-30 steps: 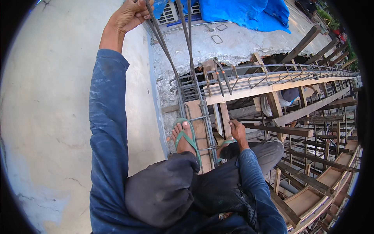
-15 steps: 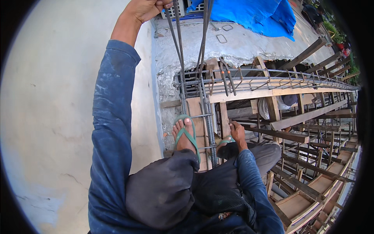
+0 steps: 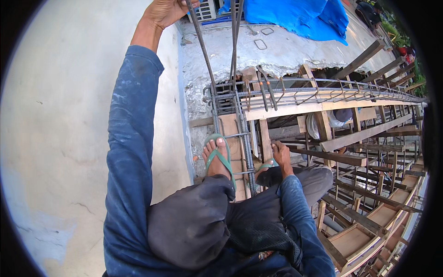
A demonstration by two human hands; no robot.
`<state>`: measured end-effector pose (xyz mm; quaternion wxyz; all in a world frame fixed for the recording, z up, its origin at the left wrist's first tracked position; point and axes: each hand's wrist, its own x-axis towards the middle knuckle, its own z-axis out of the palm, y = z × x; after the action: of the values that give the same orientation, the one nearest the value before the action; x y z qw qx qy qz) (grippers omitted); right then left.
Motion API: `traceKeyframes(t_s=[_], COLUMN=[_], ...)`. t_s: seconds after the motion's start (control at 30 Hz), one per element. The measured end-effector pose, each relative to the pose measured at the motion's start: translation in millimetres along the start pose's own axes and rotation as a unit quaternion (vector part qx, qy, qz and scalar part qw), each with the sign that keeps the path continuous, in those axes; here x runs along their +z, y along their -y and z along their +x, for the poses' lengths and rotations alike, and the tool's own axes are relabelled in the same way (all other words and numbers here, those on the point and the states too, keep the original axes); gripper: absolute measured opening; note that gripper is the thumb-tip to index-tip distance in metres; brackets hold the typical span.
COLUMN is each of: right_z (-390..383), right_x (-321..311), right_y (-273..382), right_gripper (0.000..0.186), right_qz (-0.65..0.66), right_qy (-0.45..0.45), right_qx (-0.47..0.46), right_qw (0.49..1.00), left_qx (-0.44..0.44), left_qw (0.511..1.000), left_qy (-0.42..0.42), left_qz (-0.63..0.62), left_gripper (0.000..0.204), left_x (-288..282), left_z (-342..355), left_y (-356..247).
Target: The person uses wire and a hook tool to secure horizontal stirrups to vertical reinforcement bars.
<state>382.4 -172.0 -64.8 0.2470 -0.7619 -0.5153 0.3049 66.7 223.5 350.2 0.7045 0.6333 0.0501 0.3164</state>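
Note:
At the top edge my left hand (image 3: 165, 13) is closed around a tall reinforcing bar (image 3: 199, 37), its fingertips partly cut off by the frame. The bar leans left and runs down into a steel rebar cage (image 3: 216, 107) near my feet. Low between my legs and the timber, my right hand (image 3: 282, 156) is curled closed beside my right foot; whatever it may hold is hidden. A pair of pincers (image 3: 267, 90) with orange bands on its handles hangs over the horizontal rebar beam cage (image 3: 318, 94).
A pale wall (image 3: 78, 129) rises close on my left. Blue tarp (image 3: 304, 18) lies on the concrete slab ahead, near two wire stirrups. To the right, timber props and planks (image 3: 369, 134) stand over a drop, with another person (image 3: 341, 115) below among them.
The bar at my left hand has swung left and leans more, parting from the other upright bars. My left hand has shifted slightly left. The right hand stays in place.

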Motion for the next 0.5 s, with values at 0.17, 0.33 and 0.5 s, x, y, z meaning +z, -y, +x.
traceKeyframes(t_s=[0.17,0.33,0.5], right_z=[0,0,-2], right_x=[-1,1,3], right_y=[0,-4,-7], right_gripper=[0.018,0.017,0.017], right_qz=[0.000,-0.013,-0.017], right_qy=[-0.002,-0.003,0.000], right_qx=[0.000,0.007,0.005], right_qw=[1.000,1.000,1.000], left_qx=[0.019,0.047,0.002], left_qw=[0.988,0.985,0.979], left_qy=[-0.144,-0.159,-0.202], left_qz=[0.048,0.045,-0.043], left_gripper=[0.038,0.036,0.034], left_x=[21,28,13], left_z=[-3,5,6], left_y=[6,10,20])
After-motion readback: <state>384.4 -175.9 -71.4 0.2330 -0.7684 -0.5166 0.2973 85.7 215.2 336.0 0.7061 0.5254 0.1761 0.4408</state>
